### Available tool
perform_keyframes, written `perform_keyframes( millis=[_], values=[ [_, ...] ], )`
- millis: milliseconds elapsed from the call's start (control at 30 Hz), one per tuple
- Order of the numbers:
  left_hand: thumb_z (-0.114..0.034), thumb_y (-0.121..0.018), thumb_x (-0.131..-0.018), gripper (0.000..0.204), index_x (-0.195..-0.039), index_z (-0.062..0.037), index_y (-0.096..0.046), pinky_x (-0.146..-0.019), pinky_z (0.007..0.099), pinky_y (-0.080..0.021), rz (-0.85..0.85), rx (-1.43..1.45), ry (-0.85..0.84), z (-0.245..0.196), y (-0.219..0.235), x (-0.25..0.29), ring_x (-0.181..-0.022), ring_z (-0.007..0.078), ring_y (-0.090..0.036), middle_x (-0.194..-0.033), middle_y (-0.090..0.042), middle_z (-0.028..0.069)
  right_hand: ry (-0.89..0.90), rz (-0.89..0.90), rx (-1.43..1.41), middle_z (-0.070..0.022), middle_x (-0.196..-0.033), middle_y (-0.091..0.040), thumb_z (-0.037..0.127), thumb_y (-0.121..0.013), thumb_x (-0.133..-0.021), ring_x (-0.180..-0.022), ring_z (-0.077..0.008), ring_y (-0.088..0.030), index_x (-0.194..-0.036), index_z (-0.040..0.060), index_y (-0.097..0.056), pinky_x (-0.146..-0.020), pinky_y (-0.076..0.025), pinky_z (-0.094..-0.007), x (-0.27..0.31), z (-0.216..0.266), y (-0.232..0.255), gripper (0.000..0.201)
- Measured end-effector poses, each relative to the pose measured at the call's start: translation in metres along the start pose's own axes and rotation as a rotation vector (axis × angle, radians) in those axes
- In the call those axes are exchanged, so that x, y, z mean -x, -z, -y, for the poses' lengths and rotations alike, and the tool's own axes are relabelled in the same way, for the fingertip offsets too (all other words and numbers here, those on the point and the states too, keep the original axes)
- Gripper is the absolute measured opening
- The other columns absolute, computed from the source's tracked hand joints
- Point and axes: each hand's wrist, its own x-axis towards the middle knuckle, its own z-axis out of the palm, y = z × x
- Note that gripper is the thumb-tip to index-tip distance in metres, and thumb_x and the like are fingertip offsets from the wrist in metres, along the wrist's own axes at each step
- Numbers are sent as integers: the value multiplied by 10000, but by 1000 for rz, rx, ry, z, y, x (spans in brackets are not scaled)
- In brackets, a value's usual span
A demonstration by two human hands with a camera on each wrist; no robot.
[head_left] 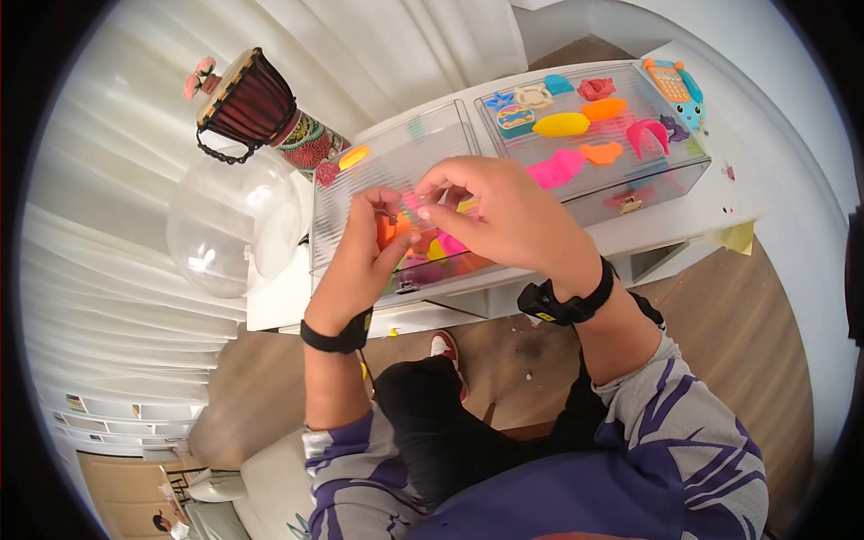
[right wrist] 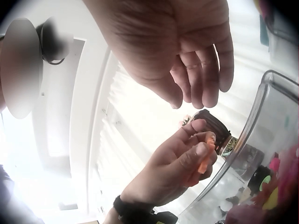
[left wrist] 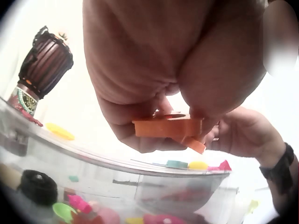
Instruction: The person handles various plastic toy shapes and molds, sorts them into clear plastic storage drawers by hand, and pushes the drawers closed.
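Note:
My left hand (head_left: 353,261) pinches an orange plastic toy piece (left wrist: 163,128) between thumb and fingers, above the left clear plastic box (head_left: 328,234). The piece looks flat and thick-edged, with a short part sticking out; its full shape is partly covered by the fingers. My right hand (head_left: 508,211) hovers close beside the left, fingers loosely bent and thumb apart, with nothing between them in the right wrist view. Colourful toy pieces, pink and yellow (head_left: 437,249) among them, lie in the left box below the hands.
On the right clear box (head_left: 589,211) lie several toy shapes, including a yellow one (head_left: 561,125) and a pink arch (head_left: 648,138). A toy phone (head_left: 675,83) stands at the far right. To the left are a drum (head_left: 256,103) and a clear dome (head_left: 211,225).

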Motion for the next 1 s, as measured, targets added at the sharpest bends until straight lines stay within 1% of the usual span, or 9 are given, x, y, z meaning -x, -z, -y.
perform_keyframes(
  millis=[100, 133, 300, 467, 533, 700, 800, 933, 1000],
  values=[
    [107, -685, -1104, 454, -1481, -39, -479, -974, 272, -524, -137, 431, 73, -7, -15, 11, -1116, 132, -582, -1268, -539, 56, -18, 52, 32, -161, -1016, -811, 141, -828, -1041, -879, -266, -791, -1235, -15, -748, -795, -618, -382, 3, -7, -8, 262],
    [107, -685, -1104, 454, -1481, -39, -479, -974, 272, -524, -142, 439, 71, -5, -19, 11, -1116, 132, -582, -1268, -539, 56, -28, 80, 51, -124, -1086, -819, 130, -835, -1049, -913, -222, -793, -1287, 7, -746, -826, -624, -358, 3, -8, -10, 282],
    [146, -641, -1098, 448, -1486, -12, -482, -1066, 324, -567, -277, 506, -67, 9, -36, 13, -1218, 166, -641, -1345, -619, 98, -94, 182, -16, -131, -1089, -827, 121, -842, -1043, -970, -228, -813, -1296, 7, -735, -838, -625, -356, 1, -13, -18, 298],
    [154, -623, -1103, 431, -1480, -8, -489, -1031, 325, -603, -360, 575, -71, 7, -42, 15, -1218, 178, -682, -1378, -651, 123, -103, 173, -3, -140, -1112, -845, 105, -826, -1048, -1022, -238, -831, -1300, 3, -741, -857, -628, -351, -1, -16, -19, 284],
    [143, -623, -1106, 416, -1477, -7, -510, -1036, 323, -590, -385, 593, -58, 6, -40, 18, -1224, 162, -659, -1412, -637, 114, -98, 125, -10, -197, -1042, -842, 84, -784, -1037, -954, -305, -844, -1229, -52, -743, -845, -645, -379, -3, -16, -23, 239],
    [88, -657, -1132, 283, -1406, 26, -619, -934, 317, -636, -402, 473, 50, 5, -27, 27, -1084, 164, -732, -1241, -727, 108, -146, 118, -38, -182, -1085, -851, 83, -759, -1063, -965, -265, -847, -1239, -56, -755, -846, -647, -363, -3, -19, -28, 224],
    [60, -697, -1128, 251, -1373, 34, -649, -902, 303, -632, -470, 563, 75, 10, -32, 26, -989, 152, -745, -1161, -750, 94, -152, 98, -36, -176, -1090, -852, 78, -745, -1078, -972, -245, -847, -1253, -52, -761, -857, -650, -359, -5, -16, -30, 219],
    [36, -711, -1132, 251, -1377, 33, -655, -867, 294, -627, -462, 597, 100, 4, -36, 24, -943, 131, -736, -1128, -761, 78, -220, 90, -82, -173, -1098, -854, 83, -738, -1098, -978, -218, -840, -1278, -44, -766, -870, -650, -346, -5, -18, -34, 222],
    [19, -722, -1139, 235, -1371, 7, -690, -899, 238, -572, -436, 578, 121, 4, -36, 24, -1006, 80, -692, -1097, -735, 15, -225, 82, -86, -167, -1105, -856, 86, -740, -1102, -970, -209, -835, -1286, -41, -767, -864, -648, -341, -3, -20, -36, 226]
  ],
)
